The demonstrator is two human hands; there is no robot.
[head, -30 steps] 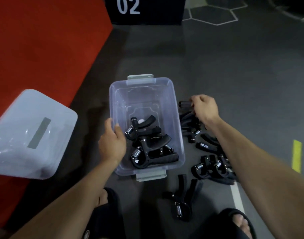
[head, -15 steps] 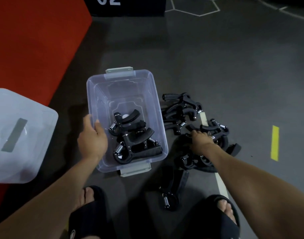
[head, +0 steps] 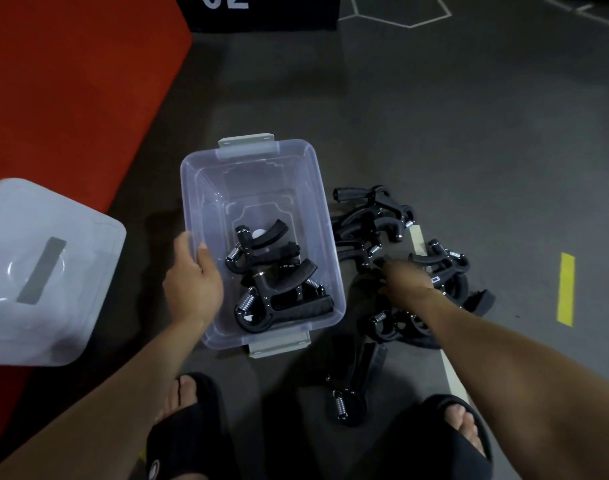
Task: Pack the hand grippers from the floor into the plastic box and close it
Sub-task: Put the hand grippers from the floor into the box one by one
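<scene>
The clear plastic box stands open on the dark floor, with several black hand grippers lying in its near half. My left hand grips the box's left rim, thumb inside the wall. To the right of the box lies a pile of hand grippers. My right hand, blurred, is down in the middle of that pile, fingers curled over one hand gripper whose handle sticks out past my knuckles. A single hand gripper lies apart, between my feet.
The box's translucent lid lies to the left, partly on a red mat. A black block marked 02 stands at the back. My sandalled feet are at the bottom. A yellow floor mark is at the right.
My right hand has come back from the far end of the pile to its middle and settled on a hand gripper there. My left hand has stayed on the box rim.
</scene>
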